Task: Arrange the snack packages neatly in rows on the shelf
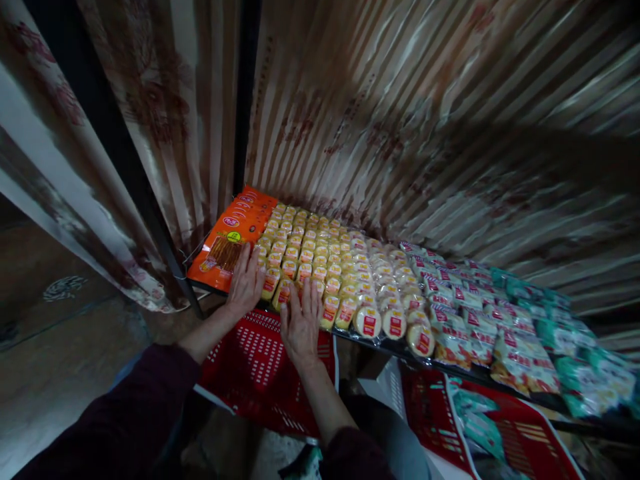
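Note:
My left hand (245,280) lies flat with fingers stretched out on the front left of a shelf (350,337), touching the yellow snack packets (305,250) beside the orange packs (233,240). My right hand (301,320) is spread open at the shelf's front edge, its fingertips on the front row of yellow packets. Neither hand holds anything. Round pale cakes with red labels (383,303) lie in rows just right of my right hand.
Red-and-white packets (465,320) and green packets (565,333) fill the right of the shelf. Red plastic baskets (260,367) sit below it, one with green packets (500,427). Corrugated metal wall (425,133) stands behind, and a dark post (125,153) at the left.

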The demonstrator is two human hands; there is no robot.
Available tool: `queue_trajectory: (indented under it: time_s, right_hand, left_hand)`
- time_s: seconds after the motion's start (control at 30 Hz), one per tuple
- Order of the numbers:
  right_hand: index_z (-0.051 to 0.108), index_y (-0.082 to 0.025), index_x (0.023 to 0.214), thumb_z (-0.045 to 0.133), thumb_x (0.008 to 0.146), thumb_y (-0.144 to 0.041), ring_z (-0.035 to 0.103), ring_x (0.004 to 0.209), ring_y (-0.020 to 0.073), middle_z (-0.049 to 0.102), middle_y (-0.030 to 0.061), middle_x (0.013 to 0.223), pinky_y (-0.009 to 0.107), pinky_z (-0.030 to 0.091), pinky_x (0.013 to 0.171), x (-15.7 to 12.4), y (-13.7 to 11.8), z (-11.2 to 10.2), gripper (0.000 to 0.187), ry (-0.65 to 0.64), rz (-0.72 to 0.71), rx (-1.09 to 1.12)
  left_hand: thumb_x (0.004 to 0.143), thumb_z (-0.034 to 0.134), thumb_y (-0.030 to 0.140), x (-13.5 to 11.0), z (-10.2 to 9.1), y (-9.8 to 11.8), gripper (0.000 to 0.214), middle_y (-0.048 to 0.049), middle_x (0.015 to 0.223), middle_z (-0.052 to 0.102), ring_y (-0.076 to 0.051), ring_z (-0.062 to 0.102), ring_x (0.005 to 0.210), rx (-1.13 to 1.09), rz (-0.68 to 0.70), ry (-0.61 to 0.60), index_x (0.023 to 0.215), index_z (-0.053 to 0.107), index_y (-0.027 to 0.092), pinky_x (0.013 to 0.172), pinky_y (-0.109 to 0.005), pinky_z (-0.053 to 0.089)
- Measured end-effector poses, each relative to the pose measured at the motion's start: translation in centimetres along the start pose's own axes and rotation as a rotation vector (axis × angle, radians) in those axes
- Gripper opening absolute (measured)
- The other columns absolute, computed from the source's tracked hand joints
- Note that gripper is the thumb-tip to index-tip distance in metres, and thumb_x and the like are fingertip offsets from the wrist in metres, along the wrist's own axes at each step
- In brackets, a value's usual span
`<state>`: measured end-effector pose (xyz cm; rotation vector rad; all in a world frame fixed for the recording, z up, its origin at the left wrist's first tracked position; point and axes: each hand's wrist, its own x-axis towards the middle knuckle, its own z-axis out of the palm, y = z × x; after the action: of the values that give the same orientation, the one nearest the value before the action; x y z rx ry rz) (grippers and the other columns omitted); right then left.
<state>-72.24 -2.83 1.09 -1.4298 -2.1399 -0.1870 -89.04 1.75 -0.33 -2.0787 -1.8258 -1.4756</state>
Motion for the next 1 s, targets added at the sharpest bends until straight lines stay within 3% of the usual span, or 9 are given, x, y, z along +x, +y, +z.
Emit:
queue_trajectory:
  time_s: [0.3,0.5,0.73,0.87,1.0]
  right_hand:
    - [0.043,-0.01,0.14,0.037,0.096,-0.019,0.008,0.147,0.0253,0.03,0.0162,0.153,0.05,0.021,0.115,1.4,-1.0,1.2,0.045,0.0,-0.082,0.008]
    - [0.04,-0.01,0.142,0.037,0.096,-0.019,0.007,0.147,0.0229,0.033,0.0141,0.152,0.047,0.02,0.116,1.9,0.4,0.5,0.047,0.029,-0.122,-0.007]
    - [0.029,-0.018,0.148,0.042,0.095,-0.022,0.005,0.146,0.0329,0.02,0.0133,0.157,0.058,0.02,0.112,-1.4,4.8,-1.8,0.055,0.135,0.027,-0.14]
    - [0.032,-0.021,0.147,0.042,0.095,-0.026,0.005,0.146,0.0346,0.018,0.0114,0.158,0.059,0.021,0.11,-3.2,6.8,-1.7,0.053,0.09,0.082,-0.171]
    - [0.041,-0.021,0.142,0.041,0.096,-0.028,0.008,0.146,0.0327,0.023,0.011,0.156,0.058,0.021,0.111,-3.6,7.1,-0.9,0.048,0.036,0.079,-0.168]
  left_hand:
    - [0.098,0.033,0.026,-2.4,0.0,2.6,0.05,-0.0145,0.158,0.005,-0.032,0.001,0.145,0.132,0.085,0.001,0.147,0.029,0.013,0.114,-0.056,0.016]
    - [0.096,0.038,0.027,-2.8,0.7,3.2,0.055,-0.0118,0.158,0.011,-0.032,0.006,0.145,0.27,0.126,-0.036,0.149,0.026,0.017,0.115,-0.055,0.015]
    - [0.094,0.046,0.037,-3.2,1.5,5.7,0.056,-0.0102,0.157,0.016,-0.032,0.009,0.145,0.253,0.232,-0.164,0.146,0.035,0.022,0.115,-0.055,0.013]
    - [0.092,0.05,0.041,-3.6,2.4,6.3,0.055,-0.0099,0.157,0.017,-0.032,0.009,0.145,0.244,0.258,-0.221,0.144,0.039,0.024,0.116,-0.055,0.013]
    - [0.092,0.05,0.039,-3.5,3.0,6.2,0.055,-0.0115,0.157,0.018,-0.033,0.01,0.145,0.251,0.251,-0.217,0.143,0.042,0.021,0.115,-0.055,0.014]
